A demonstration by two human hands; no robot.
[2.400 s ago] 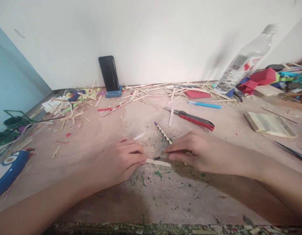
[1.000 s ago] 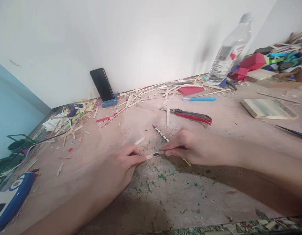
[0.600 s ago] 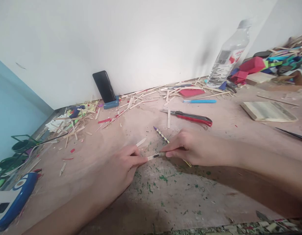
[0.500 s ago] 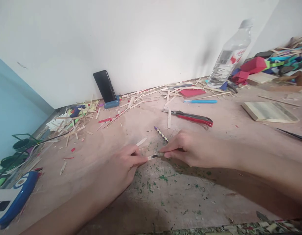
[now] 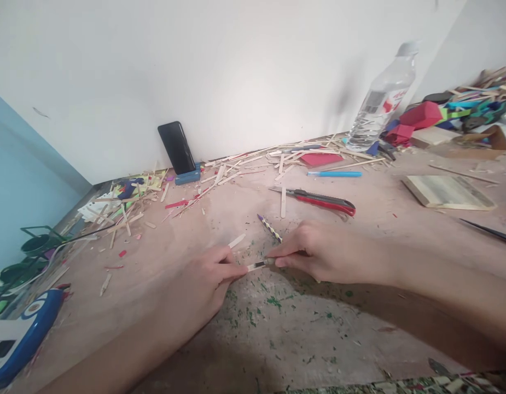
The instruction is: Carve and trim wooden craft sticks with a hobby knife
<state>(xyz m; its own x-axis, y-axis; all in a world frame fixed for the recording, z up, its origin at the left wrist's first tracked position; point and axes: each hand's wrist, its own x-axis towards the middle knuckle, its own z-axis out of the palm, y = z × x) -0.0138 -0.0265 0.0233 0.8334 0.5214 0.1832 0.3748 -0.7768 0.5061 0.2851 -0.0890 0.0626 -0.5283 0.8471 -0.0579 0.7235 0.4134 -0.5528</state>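
Observation:
My left hand (image 5: 209,273) is closed, pinching a narrow pale craft stick (image 5: 251,267) low over the table. A black patch shows on the stick between my two hands. My right hand (image 5: 318,250) is also closed, and its thumb and forefinger grip a small greyish-beige piece (image 5: 271,261) that touches the stick's far end; its kind is unclear. Another pale stick (image 5: 237,241) shows just behind the left fingers. A patterned pencil-like stick with a purple tip (image 5: 269,227) lies beyond the right fingertips, partly hidden by them.
A red and black utility knife (image 5: 318,201) lies behind my hands, with a blue pen (image 5: 335,174) farther back. Against the wall stand a phone (image 5: 176,146) and a water bottle (image 5: 382,101). Wood scraps line the back; a wooden block (image 5: 447,191) sits right.
The view has shifted very slightly. Both hands stay almost in place, with the small greyish piece still against the stick.

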